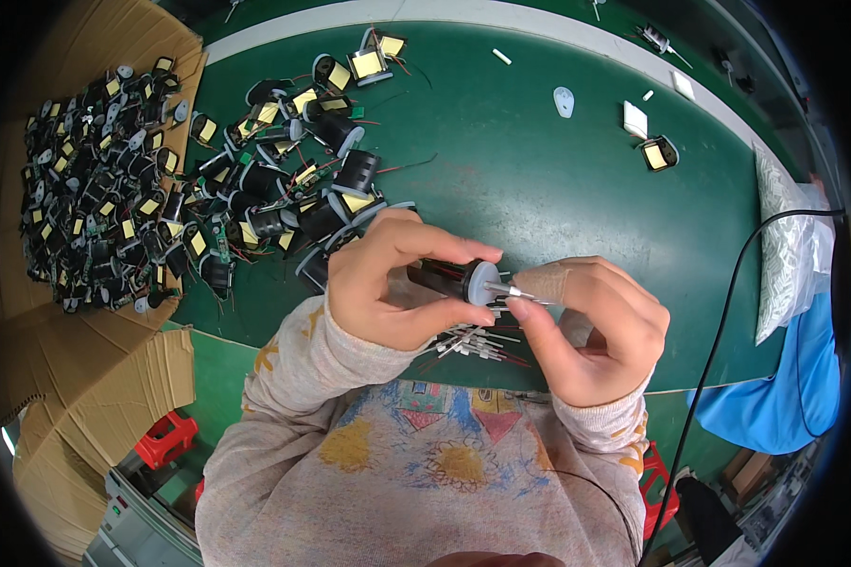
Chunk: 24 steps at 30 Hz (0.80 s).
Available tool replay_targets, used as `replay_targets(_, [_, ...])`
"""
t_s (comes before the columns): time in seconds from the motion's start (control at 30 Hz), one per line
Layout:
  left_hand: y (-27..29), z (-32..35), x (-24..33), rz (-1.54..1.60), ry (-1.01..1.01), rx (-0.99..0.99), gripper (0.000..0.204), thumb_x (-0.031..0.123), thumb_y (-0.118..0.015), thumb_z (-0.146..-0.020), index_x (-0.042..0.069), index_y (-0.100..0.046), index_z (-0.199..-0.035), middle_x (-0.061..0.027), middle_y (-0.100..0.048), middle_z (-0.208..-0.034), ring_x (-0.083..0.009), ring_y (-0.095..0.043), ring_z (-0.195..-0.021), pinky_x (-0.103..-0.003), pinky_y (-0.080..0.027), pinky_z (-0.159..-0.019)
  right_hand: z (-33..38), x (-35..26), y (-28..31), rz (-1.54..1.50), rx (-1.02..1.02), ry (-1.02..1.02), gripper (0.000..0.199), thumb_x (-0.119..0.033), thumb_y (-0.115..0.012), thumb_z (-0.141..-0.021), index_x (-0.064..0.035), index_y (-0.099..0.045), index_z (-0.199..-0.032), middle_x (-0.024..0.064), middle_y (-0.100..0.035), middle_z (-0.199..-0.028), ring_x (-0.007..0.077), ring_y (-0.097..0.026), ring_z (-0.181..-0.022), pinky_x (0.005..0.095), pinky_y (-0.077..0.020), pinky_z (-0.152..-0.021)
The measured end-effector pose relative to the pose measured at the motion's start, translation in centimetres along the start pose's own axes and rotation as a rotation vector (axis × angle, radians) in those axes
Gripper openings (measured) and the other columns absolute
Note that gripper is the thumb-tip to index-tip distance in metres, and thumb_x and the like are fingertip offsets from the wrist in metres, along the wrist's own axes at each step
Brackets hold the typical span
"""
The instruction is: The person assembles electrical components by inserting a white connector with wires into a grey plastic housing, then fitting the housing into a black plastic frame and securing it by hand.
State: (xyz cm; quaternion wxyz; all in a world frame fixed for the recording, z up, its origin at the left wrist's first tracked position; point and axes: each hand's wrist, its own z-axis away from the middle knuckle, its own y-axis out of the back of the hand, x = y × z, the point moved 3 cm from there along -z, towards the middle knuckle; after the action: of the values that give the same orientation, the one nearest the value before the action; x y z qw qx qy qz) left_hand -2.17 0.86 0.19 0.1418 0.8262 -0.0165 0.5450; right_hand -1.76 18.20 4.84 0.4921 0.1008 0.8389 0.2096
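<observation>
Both hands (501, 298) clench one black coil (449, 279) between them, apparently by its pins.

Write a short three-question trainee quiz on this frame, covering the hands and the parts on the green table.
1. True or false: the left hand grips a black coil with a grey end cap.
2. Which hand pinches the thin wire ends sticking out of the cap? A) left hand B) right hand
3. Fill in: the biggest heap of black and yellow coils lies on flattened ____ at the table's left.

Key: 1 true. 2 B. 3 cardboard. A smaller pile of coils sits on the green table itself, and a bundle of loose wires lies under the hands.
</observation>
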Motion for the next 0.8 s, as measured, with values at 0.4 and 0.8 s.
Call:
replay_targets(0.4, [-0.4,0.2,0.1,0.265,0.013,0.033,0.022,-0.003,-0.072,-0.071,0.002,-0.055,-0.084,-0.0194,-0.066,-0.101,-0.0256,-0.066,-0.091,-0.031,-0.053,-0.074,0.5,-1.7,0.2,0.549,-0.131,0.315,0.036,-0.004,-0.060,-0.052,-0.0002,-0.066,-0.087,0.0069,-0.056,-0.074,0.0159,-0.049,-0.057,0.0227,-0.0404,-0.047])
replay_targets(0.8, [-0.4,0.0,1.3,-0.017,-0.132,-0.018,0.022,-0.002,-0.072,-0.065,0.001,-0.054,-0.079,-0.0158,-0.067,-0.089,-0.0243,-0.063,-0.068,-0.030,-0.050,-0.061,-0.3,-0.9,0.5,0.354,-0.225,0.350,0.044,-0.002,-0.056,-0.047,0.0045,-0.063,-0.090,0.0080,-0.056,-0.074,0.0177,-0.047,-0.058,0.0258,-0.0409,-0.049])
